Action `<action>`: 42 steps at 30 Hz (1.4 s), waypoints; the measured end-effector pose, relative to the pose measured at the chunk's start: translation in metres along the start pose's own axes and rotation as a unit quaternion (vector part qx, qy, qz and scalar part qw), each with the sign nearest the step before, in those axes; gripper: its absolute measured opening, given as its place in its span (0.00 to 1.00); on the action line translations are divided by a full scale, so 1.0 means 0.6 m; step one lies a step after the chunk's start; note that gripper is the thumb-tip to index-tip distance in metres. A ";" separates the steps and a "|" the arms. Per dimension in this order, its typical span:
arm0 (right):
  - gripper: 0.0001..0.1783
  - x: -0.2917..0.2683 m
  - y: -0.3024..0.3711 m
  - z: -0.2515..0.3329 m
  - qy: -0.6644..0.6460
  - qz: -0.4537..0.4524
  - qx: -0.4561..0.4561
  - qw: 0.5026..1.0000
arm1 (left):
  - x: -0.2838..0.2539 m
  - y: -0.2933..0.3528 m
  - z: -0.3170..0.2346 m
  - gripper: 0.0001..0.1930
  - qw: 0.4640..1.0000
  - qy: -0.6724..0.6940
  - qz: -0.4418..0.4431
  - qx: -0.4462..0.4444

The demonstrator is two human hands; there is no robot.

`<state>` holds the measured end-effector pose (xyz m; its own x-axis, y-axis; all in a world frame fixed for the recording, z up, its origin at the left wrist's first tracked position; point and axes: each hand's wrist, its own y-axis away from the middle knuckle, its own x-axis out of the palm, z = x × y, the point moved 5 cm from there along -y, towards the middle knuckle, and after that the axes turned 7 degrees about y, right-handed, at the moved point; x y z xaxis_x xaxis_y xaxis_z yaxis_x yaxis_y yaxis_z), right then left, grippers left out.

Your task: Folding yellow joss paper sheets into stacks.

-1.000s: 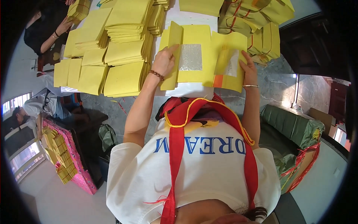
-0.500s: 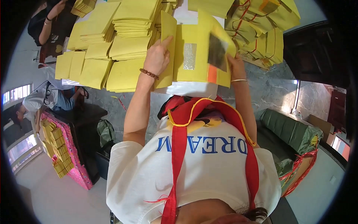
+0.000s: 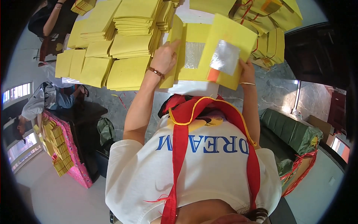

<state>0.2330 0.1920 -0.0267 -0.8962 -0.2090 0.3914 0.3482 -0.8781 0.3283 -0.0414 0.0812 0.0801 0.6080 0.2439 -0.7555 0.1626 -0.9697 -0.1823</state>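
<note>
My right hand (image 3: 247,71) pinches the right edge of a yellow joss paper sheet (image 3: 210,69) with a shiny silver foil patch and an orange strip. That sheet is lifted and slants to the right. Beneath it, a second yellow sheet (image 3: 192,31), also with a silver patch, lies on the white table. My left hand (image 3: 165,59) grips and presses a folded yellow flap (image 3: 171,76) at the left, index finger stretched along it, the other fingers curled and partly hidden. Stacks of folded yellow paper (image 3: 128,71) lie just left of it.
Bundles of yellow paper tied with red cord (image 3: 274,44) lie at the right. More yellow stacks (image 3: 136,11) fill the table's far left. Other people are at the left, one by a pink-covered table (image 3: 76,156) bearing yellow bundles. A green wrapped bale (image 3: 291,128) stands at right.
The lifted sheet has swung right and tilted, so its foil patch now shines bright. My right hand went right and slightly down; my left hand shifted slightly right.
</note>
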 end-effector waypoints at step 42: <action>0.30 0.322 -0.288 0.352 -0.140 -0.051 -0.176 0.973 | 0.085 0.050 0.016 0.24 0.994 0.092 0.055 -0.034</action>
<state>0.0580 0.3942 0.1741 -0.7945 -0.0304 0.6065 0.1010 -0.9915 0.0826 -0.0131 0.0644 0.0299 0.7559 0.1415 -0.6392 0.1367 -0.9890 -0.0572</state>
